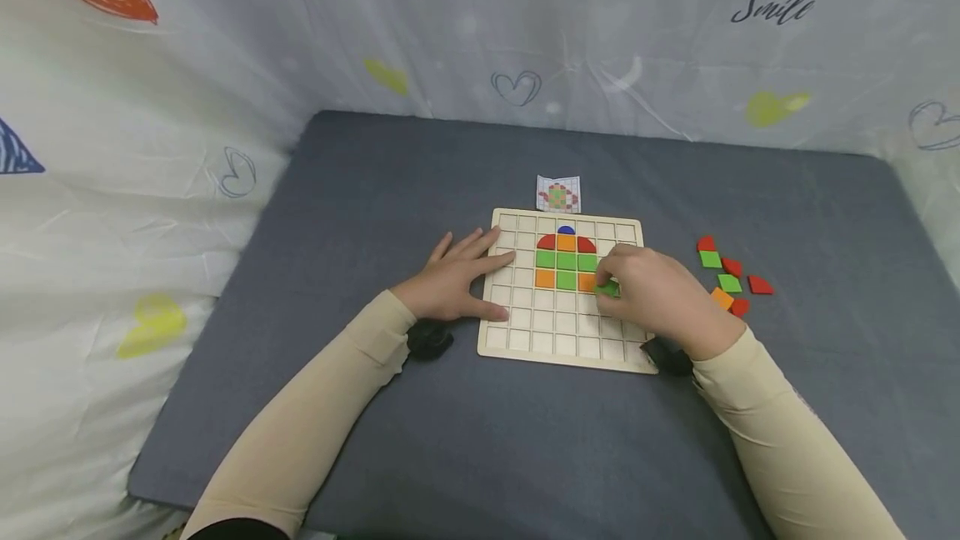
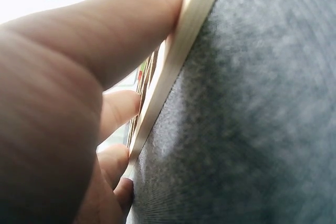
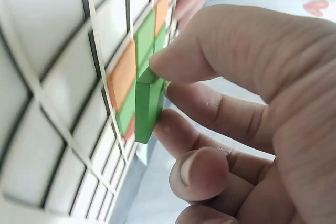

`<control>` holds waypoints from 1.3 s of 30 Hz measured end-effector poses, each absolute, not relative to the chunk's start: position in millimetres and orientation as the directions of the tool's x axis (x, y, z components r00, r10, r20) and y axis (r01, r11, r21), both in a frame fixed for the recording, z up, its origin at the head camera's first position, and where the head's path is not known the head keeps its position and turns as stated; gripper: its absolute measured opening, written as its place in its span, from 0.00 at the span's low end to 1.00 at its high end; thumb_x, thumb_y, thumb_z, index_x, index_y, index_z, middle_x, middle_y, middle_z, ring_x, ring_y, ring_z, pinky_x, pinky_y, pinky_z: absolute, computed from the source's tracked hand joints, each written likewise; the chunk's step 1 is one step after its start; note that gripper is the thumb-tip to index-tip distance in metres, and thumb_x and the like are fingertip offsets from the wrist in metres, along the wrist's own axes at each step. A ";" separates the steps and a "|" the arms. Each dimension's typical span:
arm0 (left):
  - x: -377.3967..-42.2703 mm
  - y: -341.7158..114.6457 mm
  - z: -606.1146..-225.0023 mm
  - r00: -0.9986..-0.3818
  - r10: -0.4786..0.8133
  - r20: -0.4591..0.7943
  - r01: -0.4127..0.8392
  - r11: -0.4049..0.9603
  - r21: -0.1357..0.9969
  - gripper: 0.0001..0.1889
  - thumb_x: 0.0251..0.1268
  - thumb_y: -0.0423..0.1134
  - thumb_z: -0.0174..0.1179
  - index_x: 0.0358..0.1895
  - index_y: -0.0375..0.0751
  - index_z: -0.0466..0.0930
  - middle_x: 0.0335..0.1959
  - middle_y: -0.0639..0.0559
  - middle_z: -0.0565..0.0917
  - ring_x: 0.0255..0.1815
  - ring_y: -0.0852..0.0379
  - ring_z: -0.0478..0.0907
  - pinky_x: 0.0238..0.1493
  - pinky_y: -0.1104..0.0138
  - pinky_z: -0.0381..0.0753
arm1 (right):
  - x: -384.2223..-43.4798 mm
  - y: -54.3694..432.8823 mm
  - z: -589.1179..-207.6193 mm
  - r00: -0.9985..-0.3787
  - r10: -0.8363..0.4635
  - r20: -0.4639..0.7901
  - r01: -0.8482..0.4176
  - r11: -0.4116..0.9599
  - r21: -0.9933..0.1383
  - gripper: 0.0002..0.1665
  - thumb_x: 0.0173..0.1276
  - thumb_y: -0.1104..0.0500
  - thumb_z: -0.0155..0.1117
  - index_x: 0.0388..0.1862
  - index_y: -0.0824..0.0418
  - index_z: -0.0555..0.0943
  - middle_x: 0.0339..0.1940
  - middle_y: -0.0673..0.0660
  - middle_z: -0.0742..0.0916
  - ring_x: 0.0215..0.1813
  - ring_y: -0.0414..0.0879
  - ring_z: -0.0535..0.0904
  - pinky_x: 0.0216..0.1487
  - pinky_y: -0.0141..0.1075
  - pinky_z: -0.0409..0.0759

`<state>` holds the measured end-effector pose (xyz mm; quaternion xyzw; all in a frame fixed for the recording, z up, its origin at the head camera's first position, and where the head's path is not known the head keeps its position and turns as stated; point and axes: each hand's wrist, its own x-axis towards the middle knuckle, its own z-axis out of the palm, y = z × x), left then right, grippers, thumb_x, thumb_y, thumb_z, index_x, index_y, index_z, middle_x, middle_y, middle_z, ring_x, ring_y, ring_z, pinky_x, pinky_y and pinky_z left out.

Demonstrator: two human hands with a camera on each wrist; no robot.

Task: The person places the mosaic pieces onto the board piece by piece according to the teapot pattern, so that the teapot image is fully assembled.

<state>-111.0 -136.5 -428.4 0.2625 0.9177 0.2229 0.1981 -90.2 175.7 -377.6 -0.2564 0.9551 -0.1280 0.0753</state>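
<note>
A wooden grid board (image 1: 532, 344) lies on the table, its middle cells filled with red, orange, green and blue pieces. My right hand (image 1: 651, 294) pinches a green square tile (image 3: 148, 106) between thumb and fingers. In the right wrist view that tile stands tilted close over the board, beside a seated orange tile (image 3: 123, 77). My left hand (image 1: 453, 280) rests with spread, straight fingers on the board's left edge. The left wrist view shows its thumb (image 2: 131, 19) along the board's wooden rim (image 2: 168, 82).
Several loose red, green and orange pieces, among them a red one (image 1: 760, 285), lie right of the board. A small pattern card (image 1: 558, 194) lies at the board's far edge. Grey cloth covers the table (image 1: 420, 190); a printed white curtain (image 1: 465, 32) hangs behind.
</note>
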 end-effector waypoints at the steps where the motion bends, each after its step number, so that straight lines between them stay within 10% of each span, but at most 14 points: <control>1: -111.4 -136.4 -428.3 -0.783 0.570 -0.248 0.394 0.763 0.513 0.52 0.62 0.71 0.68 0.85 0.62 0.55 0.89 0.58 0.37 0.89 0.53 0.30 0.83 0.47 0.20 | -89.6 174.2 -379.0 -0.853 -0.517 -0.071 -0.478 0.828 -0.294 0.05 0.62 0.61 0.72 0.36 0.59 0.89 0.36 0.52 0.86 0.35 0.47 0.78 0.37 0.44 0.83; 39: -111.8 -136.5 -429.7 -0.786 0.565 -0.253 0.389 0.769 0.508 0.52 0.61 0.71 0.68 0.85 0.63 0.55 0.89 0.59 0.36 0.89 0.54 0.30 0.83 0.48 0.19 | -84.4 181.4 -402.3 -0.776 -0.630 0.016 -0.584 0.710 -0.393 0.05 0.65 0.63 0.78 0.39 0.54 0.91 0.41 0.46 0.86 0.41 0.42 0.83 0.43 0.43 0.85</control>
